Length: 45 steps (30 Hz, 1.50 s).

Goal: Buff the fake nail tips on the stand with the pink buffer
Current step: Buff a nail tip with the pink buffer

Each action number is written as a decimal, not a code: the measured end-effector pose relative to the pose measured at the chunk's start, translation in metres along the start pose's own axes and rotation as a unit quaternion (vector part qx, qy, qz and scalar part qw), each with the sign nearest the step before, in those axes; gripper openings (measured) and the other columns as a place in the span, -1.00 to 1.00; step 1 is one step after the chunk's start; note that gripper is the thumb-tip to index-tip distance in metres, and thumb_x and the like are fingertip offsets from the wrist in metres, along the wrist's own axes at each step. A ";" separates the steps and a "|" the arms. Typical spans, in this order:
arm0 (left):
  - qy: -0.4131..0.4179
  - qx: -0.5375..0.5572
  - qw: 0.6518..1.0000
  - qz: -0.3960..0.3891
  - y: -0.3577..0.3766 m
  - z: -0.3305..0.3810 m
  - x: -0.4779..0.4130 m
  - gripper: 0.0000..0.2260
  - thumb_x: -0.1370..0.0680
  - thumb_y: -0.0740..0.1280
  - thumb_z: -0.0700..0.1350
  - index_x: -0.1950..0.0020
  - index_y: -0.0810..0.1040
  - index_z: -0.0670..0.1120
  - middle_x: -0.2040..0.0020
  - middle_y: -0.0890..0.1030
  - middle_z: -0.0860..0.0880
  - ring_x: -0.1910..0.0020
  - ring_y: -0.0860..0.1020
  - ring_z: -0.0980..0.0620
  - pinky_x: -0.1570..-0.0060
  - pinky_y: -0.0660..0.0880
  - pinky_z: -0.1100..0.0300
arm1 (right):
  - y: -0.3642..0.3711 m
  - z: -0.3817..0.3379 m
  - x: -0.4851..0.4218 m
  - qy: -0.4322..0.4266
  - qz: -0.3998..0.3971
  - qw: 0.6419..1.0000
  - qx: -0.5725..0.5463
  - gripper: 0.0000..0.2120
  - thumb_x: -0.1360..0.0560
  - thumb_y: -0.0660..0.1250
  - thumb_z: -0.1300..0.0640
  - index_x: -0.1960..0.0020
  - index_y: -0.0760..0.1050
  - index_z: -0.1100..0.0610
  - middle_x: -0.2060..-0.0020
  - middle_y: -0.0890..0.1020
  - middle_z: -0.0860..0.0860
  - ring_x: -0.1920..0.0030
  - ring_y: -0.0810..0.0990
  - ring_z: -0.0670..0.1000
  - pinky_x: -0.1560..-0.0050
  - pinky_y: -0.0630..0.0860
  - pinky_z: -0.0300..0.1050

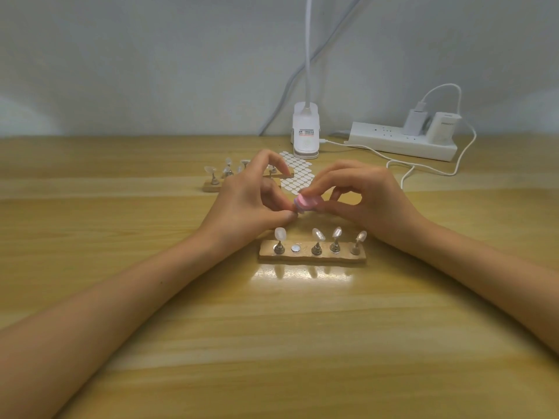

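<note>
A second stand (211, 186) lies behind the near stand (311, 256), power strip (402, 143) far right.

Glossy wooden table (302, 328), rough wooden stand (311, 257), metal pegs (316, 248), translucent plastic nail tips (280, 234).

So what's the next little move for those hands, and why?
Probably a short stroke of the pink buffer, gripped by the right hand, across whatever the left hand brings to its end; that piece is hidden. The stand shows four nail tips and one bare metal disc, so a tip seems lifted off for buffing.
</note>
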<state>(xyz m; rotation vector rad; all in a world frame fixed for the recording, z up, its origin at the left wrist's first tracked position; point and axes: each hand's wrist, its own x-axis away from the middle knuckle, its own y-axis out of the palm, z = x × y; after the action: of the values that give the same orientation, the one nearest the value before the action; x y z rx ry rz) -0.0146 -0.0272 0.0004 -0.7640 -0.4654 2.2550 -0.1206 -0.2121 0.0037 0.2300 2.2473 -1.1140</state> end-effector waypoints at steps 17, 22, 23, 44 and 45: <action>-0.054 0.077 0.996 -0.006 0.000 -0.004 -0.002 -0.57 -0.37 0.60 -0.22 -0.03 0.39 -0.09 0.31 0.70 0.07 0.33 0.63 0.23 0.26 0.48 0.45 | 0.004 -0.003 -0.002 -0.047 -0.008 0.999 0.017 -0.83 -0.45 0.49 0.22 -0.04 0.70 0.21 0.07 0.67 0.11 0.06 0.66 0.01 -0.02 0.58 -0.08; -0.060 0.095 0.994 -0.013 0.000 -0.003 -0.001 -0.56 -0.36 0.59 -0.26 -0.03 0.38 -0.07 0.29 0.71 0.05 0.29 0.66 0.17 0.27 0.55 0.36 | 0.006 -0.004 -0.002 -0.058 -0.014 0.998 0.000 -0.83 -0.46 0.48 0.20 -0.04 0.70 0.21 0.06 0.67 0.10 0.04 0.66 0.01 -0.03 0.58 -0.07; -0.062 0.098 0.993 -0.015 0.000 -0.003 -0.001 -0.56 -0.36 0.59 -0.25 -0.03 0.38 -0.06 0.29 0.70 0.05 0.30 0.65 0.16 0.27 0.56 0.32 | 0.006 -0.004 -0.002 -0.062 -0.017 0.998 0.003 -0.83 -0.46 0.48 0.21 -0.04 0.70 0.21 0.06 0.67 0.10 0.04 0.66 0.01 -0.03 0.58 -0.06; -0.045 0.167 0.985 -0.019 -0.002 -0.001 0.002 -0.61 -0.41 0.55 -0.30 -0.01 0.39 -0.06 0.22 0.73 -0.05 0.17 0.70 0.03 0.08 0.62 0.18 | 0.002 0.001 -0.001 0.006 0.077 0.997 -0.016 -0.82 -0.45 0.49 0.20 -0.04 0.69 0.21 0.07 0.68 0.10 0.05 0.68 0.00 -0.05 0.62 -0.03; -0.043 0.168 0.985 -0.013 -0.002 -0.001 0.001 -0.61 -0.41 0.56 -0.29 -0.01 0.39 -0.06 0.23 0.72 -0.04 0.16 0.70 0.04 0.07 0.62 0.19 | 0.001 0.002 -0.002 0.032 0.094 0.994 -0.045 -0.80 -0.45 0.50 0.20 -0.06 0.68 0.22 0.06 0.68 0.10 0.04 0.69 -0.01 -0.06 0.63 -0.02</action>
<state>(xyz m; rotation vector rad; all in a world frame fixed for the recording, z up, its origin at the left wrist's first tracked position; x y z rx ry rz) -0.0136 -0.0247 0.0006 -0.4857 -0.1257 2.2689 -0.1176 -0.2130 0.0038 0.4360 2.2720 -0.9175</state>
